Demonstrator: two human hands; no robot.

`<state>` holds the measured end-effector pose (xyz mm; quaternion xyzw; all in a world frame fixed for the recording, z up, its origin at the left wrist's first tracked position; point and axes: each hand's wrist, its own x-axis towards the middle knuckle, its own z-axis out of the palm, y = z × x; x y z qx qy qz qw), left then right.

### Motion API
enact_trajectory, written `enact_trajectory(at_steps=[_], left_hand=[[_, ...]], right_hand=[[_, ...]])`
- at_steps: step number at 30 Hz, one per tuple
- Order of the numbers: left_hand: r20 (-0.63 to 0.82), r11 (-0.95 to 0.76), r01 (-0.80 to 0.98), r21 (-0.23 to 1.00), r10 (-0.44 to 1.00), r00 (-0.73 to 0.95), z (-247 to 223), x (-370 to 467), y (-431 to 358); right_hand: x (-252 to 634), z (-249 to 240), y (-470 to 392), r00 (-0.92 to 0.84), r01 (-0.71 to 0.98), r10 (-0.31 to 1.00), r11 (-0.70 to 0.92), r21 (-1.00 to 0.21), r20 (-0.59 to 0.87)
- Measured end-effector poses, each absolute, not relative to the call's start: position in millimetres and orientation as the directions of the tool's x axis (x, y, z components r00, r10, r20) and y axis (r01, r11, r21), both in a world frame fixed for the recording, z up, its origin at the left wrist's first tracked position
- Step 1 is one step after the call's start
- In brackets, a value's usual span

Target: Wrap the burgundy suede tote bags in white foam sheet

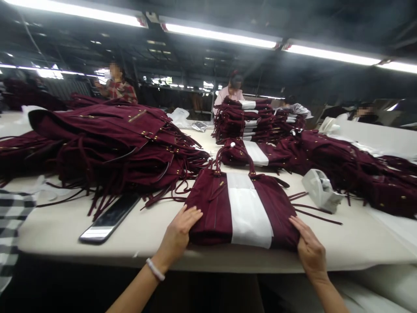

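A burgundy handbag point(211, 204) lies flat at the table's front edge, its two handles pointing away from me. Around its middle runs a wide white paper band point(249, 208). My left hand point(180, 230) holds the bag's left side, fingers over the top face and the thumb hidden. On the opposite side, my right hand point(309, 245) grips the lower right edge, with fingertips on top. Thin burgundy straps point(312, 211) trail out to the right of the bag.
A black phone point(110, 219) lies left of the bag, before a large heap of burgundy bags point(114, 143). A tape dispenser point(321, 191) stands to the right. Behind are banded bags in a stack point(246, 119) and more bags point(358, 169). Several people work farther back.
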<state>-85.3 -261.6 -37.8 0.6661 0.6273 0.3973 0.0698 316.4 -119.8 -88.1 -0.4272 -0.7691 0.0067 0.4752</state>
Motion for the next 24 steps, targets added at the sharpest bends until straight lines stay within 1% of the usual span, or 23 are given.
enact_trajectory(at_steps=[1, 2, 3, 5, 7, 8, 11, 13, 14, 16, 18, 19, 21, 23, 24], left_hand=[[0.433, -0.269, 0.856, 0.443, 0.9, 0.058, -37.5, -89.7, -263.7], [0.41, -0.307, 0.898, 0.315, 0.897, 0.163, -36.3, -94.4, -265.1], [0.388, -0.316, 0.92, 0.232, 0.897, 0.211, -33.9, -98.9, -265.7], [0.32, -0.309, 0.941, 0.134, 0.913, 0.254, -23.9, -104.3, -265.5], [0.218, -0.298, 0.95, 0.098, 0.938, 0.271, -8.8, -102.7, -264.7], [0.16, -0.291, 0.952, 0.096, 0.948, 0.274, -1.0, -99.5, -264.5], [-0.004, -0.296, 0.949, 0.108, 0.955, 0.298, 14.1, -85.5, -265.0], [-0.069, -0.288, 0.953, 0.098, 0.953, 0.295, 13.5, -77.3, -266.9], [-0.08, -0.277, 0.957, 0.087, 0.956, 0.283, 10.3, -74.3, -268.6], [-0.053, -0.253, 0.965, 0.069, 0.965, 0.257, 1.0, -71.0, -273.0], [0.025, -0.256, 0.965, 0.063, 0.967, 0.255, -9.9, -70.9, -277.4], [0.076, -0.268, 0.962, 0.058, 0.962, 0.263, -15.7, -71.8, -279.0], [0.181, -0.296, 0.955, 0.024, 0.941, 0.287, -28.5, -75.1, -280.2], [0.281, -0.32, 0.946, -0.058, 0.904, 0.323, -43.2, -79.7, -278.1], [0.329, -0.324, 0.939, -0.111, 0.88, 0.343, -51.1, -82.2, -275.9]], right_hand=[[318.7, -89.7, -119.1, -0.181, 0.662, 0.672, 0.623, -0.416, 0.718], [321.1, -89.5, -117.5, -0.177, 0.688, 0.688, 0.598, -0.411, 0.704], [323.2, -86.8, -115.2, -0.181, 0.723, 0.711, 0.564, -0.398, 0.679], [323.9, -72.5, -110.1, -0.209, 0.796, 0.756, 0.5, -0.342, 0.62], [317.1, -47.6, -108.0, -0.23, 0.838, 0.776, 0.464, -0.286, 0.587], [310.3, -33.2, -109.2, -0.229, 0.843, 0.775, 0.461, -0.278, 0.589], [282.4, 4.0, -121.5, -0.241, 0.788, 0.758, 0.518, -0.334, 0.606], [267.4, 14.8, -131.5, -0.297, 0.711, 0.736, 0.596, -0.374, 0.608], [264.1, 14.9, -134.7, -0.321, 0.684, 0.719, 0.626, -0.374, 0.616], [267.6, 5.5, -135.1, -0.337, 0.687, 0.686, 0.647, -0.33, 0.645], [282.8, -13.8, -128.9, -0.339, 0.747, 0.687, 0.612, -0.261, 0.642], [292.8, -25.6, -125.0, -0.348, 0.776, 0.714, 0.583, -0.24, 0.608], [312.3, -49.2, -119.6, -0.36, 0.816, 0.797, 0.521, -0.249, 0.485], [325.3, -67.7, -119.2, -0.346, 0.837, 0.863, 0.461, -0.294, 0.367], [328.2, -73.3, -120.2, -0.328, 0.844, 0.883, 0.434, -0.315, 0.337]])
